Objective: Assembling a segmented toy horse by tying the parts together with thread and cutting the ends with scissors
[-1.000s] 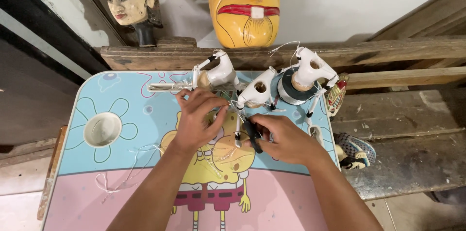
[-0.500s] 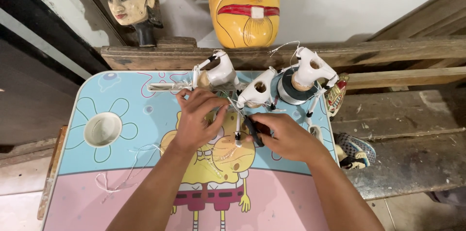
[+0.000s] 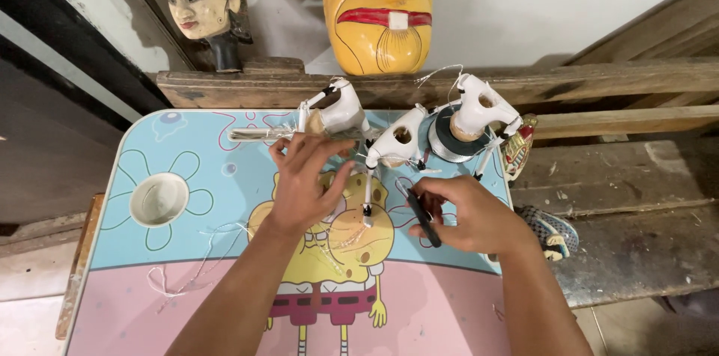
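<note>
My left hand (image 3: 305, 180) rests over a small white puppet piece and thin thread on a cartoon-printed folding table (image 3: 187, 266); what its fingers pinch is hidden. My right hand (image 3: 468, 214) grips a thin black tool (image 3: 424, 219), its tip near a white puppet limb (image 3: 368, 193) that hangs from a white puppet body (image 3: 397, 145). Two more white puppet bodies stand behind: one (image 3: 338, 109) just past my left fingers, one (image 3: 479, 105) sitting on a dark spool (image 3: 448, 142).
A yellow carved mask (image 3: 378, 8) and a painted wooden head (image 3: 204, 4) stand on a wooden beam (image 3: 599, 79) behind the table. The table has a round cup hole (image 3: 159, 200) at left. Loose white thread (image 3: 187, 274) lies near my left forearm. A small painted figure (image 3: 550, 229) lies on the planks at right.
Both hands stay almost in place over the puppet pieces. My right hand has shifted the black tool slightly; my left fingers have barely moved.
</note>
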